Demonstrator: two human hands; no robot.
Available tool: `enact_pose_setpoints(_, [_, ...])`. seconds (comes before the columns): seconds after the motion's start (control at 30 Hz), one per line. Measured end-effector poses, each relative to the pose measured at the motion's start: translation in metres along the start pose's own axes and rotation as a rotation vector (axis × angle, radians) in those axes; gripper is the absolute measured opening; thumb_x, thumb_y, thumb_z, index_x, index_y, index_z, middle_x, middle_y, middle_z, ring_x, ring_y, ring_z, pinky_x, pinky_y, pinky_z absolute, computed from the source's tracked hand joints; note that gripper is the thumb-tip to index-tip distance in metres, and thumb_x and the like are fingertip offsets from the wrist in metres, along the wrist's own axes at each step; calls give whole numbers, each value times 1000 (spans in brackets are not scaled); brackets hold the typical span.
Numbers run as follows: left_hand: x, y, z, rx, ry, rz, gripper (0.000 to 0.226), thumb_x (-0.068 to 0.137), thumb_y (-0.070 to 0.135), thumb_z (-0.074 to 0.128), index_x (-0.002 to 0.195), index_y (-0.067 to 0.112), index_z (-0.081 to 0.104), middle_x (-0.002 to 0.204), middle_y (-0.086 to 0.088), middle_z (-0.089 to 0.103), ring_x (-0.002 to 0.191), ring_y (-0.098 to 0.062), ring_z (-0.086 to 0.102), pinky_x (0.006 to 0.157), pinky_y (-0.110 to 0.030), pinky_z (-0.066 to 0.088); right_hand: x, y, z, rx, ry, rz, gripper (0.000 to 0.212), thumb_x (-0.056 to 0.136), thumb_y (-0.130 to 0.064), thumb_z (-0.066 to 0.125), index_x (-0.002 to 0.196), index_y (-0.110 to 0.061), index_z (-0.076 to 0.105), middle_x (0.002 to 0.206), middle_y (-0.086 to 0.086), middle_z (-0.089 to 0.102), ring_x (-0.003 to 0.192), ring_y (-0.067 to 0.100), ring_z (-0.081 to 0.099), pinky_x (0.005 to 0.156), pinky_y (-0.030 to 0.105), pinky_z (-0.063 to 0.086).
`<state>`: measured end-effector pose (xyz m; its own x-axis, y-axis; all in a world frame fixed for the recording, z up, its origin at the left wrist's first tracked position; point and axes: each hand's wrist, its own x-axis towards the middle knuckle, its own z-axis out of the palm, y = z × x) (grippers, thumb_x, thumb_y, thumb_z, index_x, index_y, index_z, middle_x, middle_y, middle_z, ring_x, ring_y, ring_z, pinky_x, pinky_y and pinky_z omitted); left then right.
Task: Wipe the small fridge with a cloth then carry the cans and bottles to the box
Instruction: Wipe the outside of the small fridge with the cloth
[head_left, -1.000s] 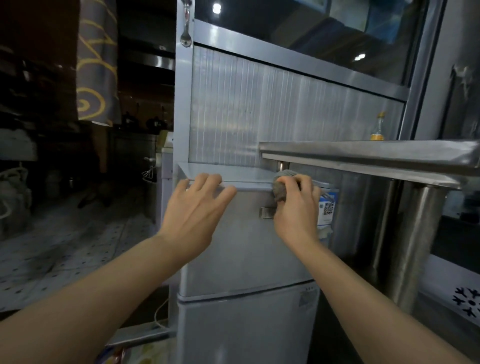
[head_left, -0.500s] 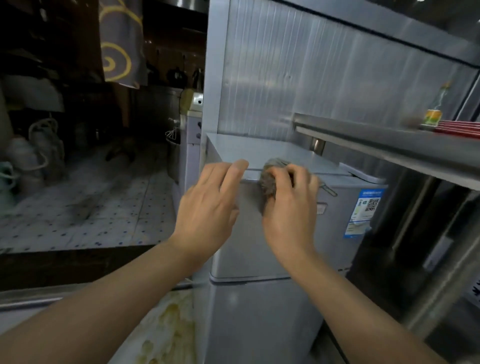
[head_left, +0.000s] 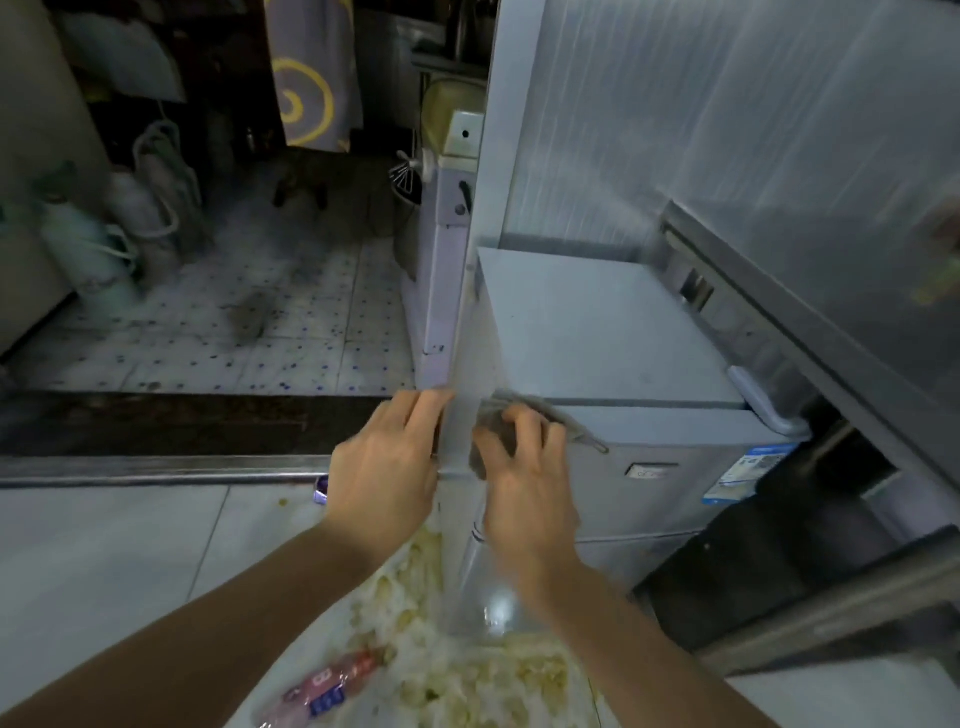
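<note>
The small grey fridge (head_left: 597, 332) stands under a steel counter, its flat top bare. My right hand (head_left: 524, 483) grips a bunched grey cloth (head_left: 498, 421) and presses it against the fridge's front top left corner. My left hand (head_left: 384, 467) rests with straight fingers on the fridge's left front edge, beside the cloth. A plastic bottle with a red label (head_left: 324, 688) lies on the floor near my left forearm. A blurred bottle (head_left: 940, 260) stands on the counter at the far right.
A steel counter (head_left: 810, 322) overhangs the fridge on the right. Yellowish spilled scraps (head_left: 467, 670) cover the floor in front of the fridge. A metal threshold (head_left: 156, 470) separates this floor from a tiled kitchen floor (head_left: 234, 332) with bags at the left.
The view has tilted down and the floor has come into sight. My right hand has slid the cloth left along the fridge's top front edge to the corner; my left hand moved to the side edge.
</note>
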<state>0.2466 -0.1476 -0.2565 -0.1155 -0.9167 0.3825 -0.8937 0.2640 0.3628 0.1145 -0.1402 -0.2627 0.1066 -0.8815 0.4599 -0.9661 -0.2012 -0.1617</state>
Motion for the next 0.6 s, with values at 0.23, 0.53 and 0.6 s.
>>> enact_pose_setpoints(0.23, [7,-1,-77,22,-266,-89,67,75,17,69,130,32,34,129,8,37,109,-17,52,70,-33,51,18,-25,-61,282,-316,101,50,80,4,57,123,-20,57,128,7,45,111,26,44,86,36,49])
enact_pose_setpoints(0.53, [29,-1,-188,-43,-460,-158,58,79,25,68,127,31,35,130,5,34,102,-20,59,71,-33,48,44,-69,-161,334,-454,321,51,87,1,46,134,-19,43,132,6,41,110,20,48,95,23,40])
enact_pose_setpoints(0.6, [37,-7,-202,-40,-479,-152,56,78,23,68,124,30,37,129,5,35,102,-20,58,72,-32,49,51,-73,-174,359,-467,361,51,87,3,44,134,-16,42,132,9,39,112,23,48,99,30,42])
